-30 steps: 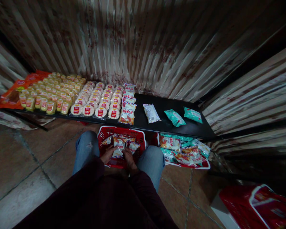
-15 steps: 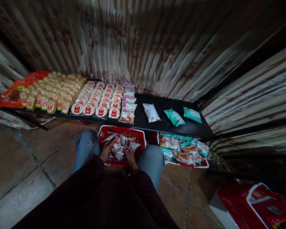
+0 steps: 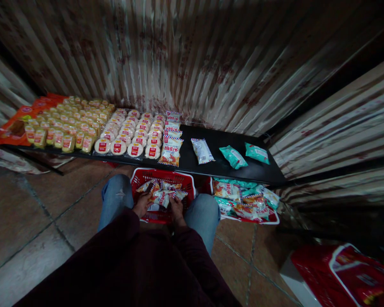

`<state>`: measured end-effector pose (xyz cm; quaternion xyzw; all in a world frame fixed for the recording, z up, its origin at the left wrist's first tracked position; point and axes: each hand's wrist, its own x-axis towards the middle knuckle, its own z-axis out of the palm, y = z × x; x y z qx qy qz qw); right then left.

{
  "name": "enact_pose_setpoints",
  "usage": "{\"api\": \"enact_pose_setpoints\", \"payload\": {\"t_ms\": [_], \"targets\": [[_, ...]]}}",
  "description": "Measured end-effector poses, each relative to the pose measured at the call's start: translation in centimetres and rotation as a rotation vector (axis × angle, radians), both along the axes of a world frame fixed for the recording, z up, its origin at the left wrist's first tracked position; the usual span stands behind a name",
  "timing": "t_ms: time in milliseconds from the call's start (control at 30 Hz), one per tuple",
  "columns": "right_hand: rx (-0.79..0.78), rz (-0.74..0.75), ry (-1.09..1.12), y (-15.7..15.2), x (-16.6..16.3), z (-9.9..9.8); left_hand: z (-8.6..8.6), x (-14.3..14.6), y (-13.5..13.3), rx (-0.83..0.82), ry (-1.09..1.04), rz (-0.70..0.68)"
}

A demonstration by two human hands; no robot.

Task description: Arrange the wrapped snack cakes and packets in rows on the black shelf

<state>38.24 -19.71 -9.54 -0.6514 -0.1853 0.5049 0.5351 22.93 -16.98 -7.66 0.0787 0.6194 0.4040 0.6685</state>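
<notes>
Both hands are over a red basket [image 3: 192,183] between my knees, with several white-and-orange snack bags in it. One such snack bag [image 3: 162,198] is gripped between them. My left hand [image 3: 142,205] closes on its left side, and my right hand [image 3: 176,206] pinches its right end. Other snack bags [image 3: 146,185] lie behind and around it in the basket, partly covered by it. Dim light leaves the fingertips hard to make out.
A low black shelf [image 3: 208,170] bears rows of yellow packaged cakes [image 3: 68,143], round wrapped pastries [image 3: 135,149], white snack bags [image 3: 170,150] and green bags [image 3: 233,157]. Another basket of mixed bags [image 3: 227,191] stands right of my knee. A red bag [image 3: 316,264] lies lower right.
The snack bag between my hands has been lifted and tilted up a little. My right hand has shifted slightly to the right and closed on its end.
</notes>
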Motion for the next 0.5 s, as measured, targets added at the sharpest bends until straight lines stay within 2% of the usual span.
{"api": "enact_pose_setpoints", "payload": {"t_ms": [67,233,400,500], "targets": [[-0.004,-0.018,-0.076,0.2,0.4,-0.4,-0.1,0.0,-0.2,0.007,0.007,-0.007],[0.010,-0.042,-0.111,0.5,1.0,-0.6,-0.3,0.0,-0.4,0.002,0.035,-0.035],[0.042,-0.082,-0.251,0.5,1.6,-0.4,-0.2,0.1,-0.6,0.004,0.022,-0.118],[0.066,-0.073,-0.286,0.5,1.9,0.0,0.0,-0.1,-0.6,0.020,0.040,-0.117]]}}
